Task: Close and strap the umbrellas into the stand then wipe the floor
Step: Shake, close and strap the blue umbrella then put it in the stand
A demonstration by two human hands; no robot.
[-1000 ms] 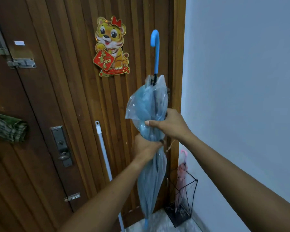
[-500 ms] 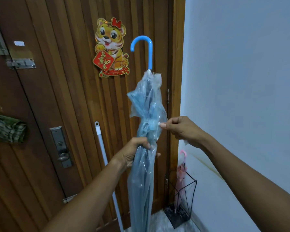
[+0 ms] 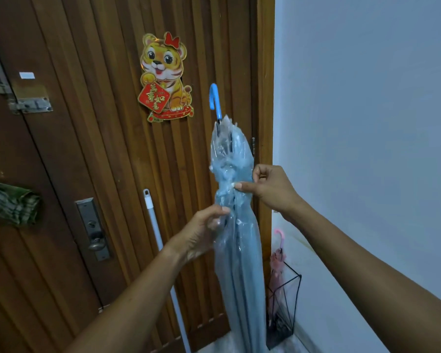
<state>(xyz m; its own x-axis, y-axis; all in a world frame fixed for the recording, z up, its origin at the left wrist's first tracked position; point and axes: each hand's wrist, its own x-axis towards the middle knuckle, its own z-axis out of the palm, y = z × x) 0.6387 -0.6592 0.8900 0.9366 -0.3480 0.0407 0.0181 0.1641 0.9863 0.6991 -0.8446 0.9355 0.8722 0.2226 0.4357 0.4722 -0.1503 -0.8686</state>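
Note:
A closed, clear blue umbrella [image 3: 236, 250] stands upright in front of me, its blue hooked handle [image 3: 214, 99] on top. My left hand [image 3: 201, 233] grips its folded canopy at mid-height from the left. My right hand [image 3: 267, 187] pinches the gathered plastic a little higher, from the right; whether it holds the strap I cannot tell. Low at the right, a black wire umbrella stand [image 3: 285, 312] sits in the corner with a folded pink umbrella [image 3: 278, 263] in it.
A slatted wooden door [image 3: 99, 161] with a tiger decoration [image 3: 164, 77], a lock plate [image 3: 93, 229] and a latch fills the left. A white mop pole [image 3: 154, 225] leans on it. A green cloth [image 3: 10, 203] hangs at far left. A white wall [image 3: 367, 123] stands right.
The umbrella has dropped lower and turned, so its hook now points edge-on. My right hand has moved in onto the gathered canopy; my left hand keeps its hold lower down.

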